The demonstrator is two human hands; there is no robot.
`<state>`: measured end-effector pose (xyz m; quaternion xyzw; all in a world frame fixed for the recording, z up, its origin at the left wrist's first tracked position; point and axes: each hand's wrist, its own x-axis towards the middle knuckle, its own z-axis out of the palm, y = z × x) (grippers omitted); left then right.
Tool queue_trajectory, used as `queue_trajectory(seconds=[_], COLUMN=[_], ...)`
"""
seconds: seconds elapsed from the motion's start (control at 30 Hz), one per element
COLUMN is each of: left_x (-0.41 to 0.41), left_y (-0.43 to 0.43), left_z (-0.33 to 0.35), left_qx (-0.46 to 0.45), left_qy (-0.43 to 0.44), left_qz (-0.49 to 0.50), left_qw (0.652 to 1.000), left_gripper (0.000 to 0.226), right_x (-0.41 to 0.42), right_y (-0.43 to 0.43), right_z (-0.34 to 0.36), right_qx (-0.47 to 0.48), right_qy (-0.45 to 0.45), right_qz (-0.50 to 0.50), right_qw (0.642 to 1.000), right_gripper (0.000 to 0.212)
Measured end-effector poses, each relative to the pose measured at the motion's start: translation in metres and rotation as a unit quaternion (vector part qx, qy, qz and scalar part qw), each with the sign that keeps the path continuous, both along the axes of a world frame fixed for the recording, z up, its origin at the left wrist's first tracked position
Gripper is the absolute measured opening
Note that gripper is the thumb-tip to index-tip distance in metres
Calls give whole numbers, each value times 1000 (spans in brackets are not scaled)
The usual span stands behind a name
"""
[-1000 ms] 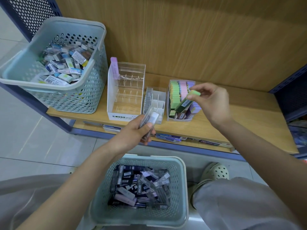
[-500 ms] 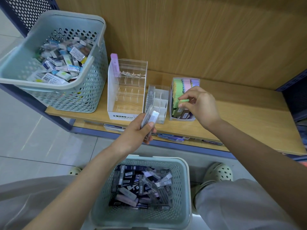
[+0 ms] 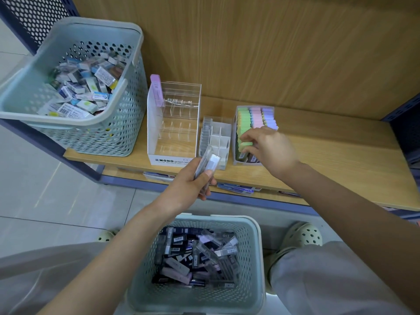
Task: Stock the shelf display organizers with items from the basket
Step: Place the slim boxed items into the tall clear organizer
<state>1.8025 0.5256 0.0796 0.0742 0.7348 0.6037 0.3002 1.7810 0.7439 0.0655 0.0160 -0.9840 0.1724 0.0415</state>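
Cream clogs, tiled floor

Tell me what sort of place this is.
Most likely a stationery shop aisle: a wooden retail shelf carries a branded MONO display organizer, a box of pastel cases, and baskets of packaged stock.

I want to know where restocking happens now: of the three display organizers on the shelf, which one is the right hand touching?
The right hand is at the rightmost organizer, the one filled with green, pink and purple cases. The tall clear MONO organizer and the small white divided one are untouched.
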Motion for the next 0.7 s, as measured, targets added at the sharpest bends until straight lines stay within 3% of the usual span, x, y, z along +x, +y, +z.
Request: queue_trajectory(seconds=[0.2, 0.33, 0.4, 0.47, 0.57, 0.7], left_x=[3, 7, 9, 12, 16, 25], left_y=[0, 0, 0, 0, 3, 1], left_z=[-1, 2, 2, 2, 3, 4], left_qx=[1, 15, 22, 28, 30, 48], left_qy=[3, 1, 1, 3, 13, 16], left_qz=[-1, 4, 10, 15, 17, 1], left_qw=[1000, 1000, 1000, 999, 999, 999], left_gripper=[14, 15, 14, 13, 14, 14], right_x=[3, 7, 14, 25, 40, 50], right_y=[0, -4, -18, -38, -62, -63], right_z=[-8, -7, 8, 25, 40, 45], right_qx=[76, 128, 23, -146, -349, -431], right_qy=[107, 134, 110, 21, -131, -186], right_qz=[57, 57, 44, 18, -18, -35], right_qw=[990, 981, 993, 989, 928, 882], right_gripper=[12, 32, 24, 22, 17, 17])
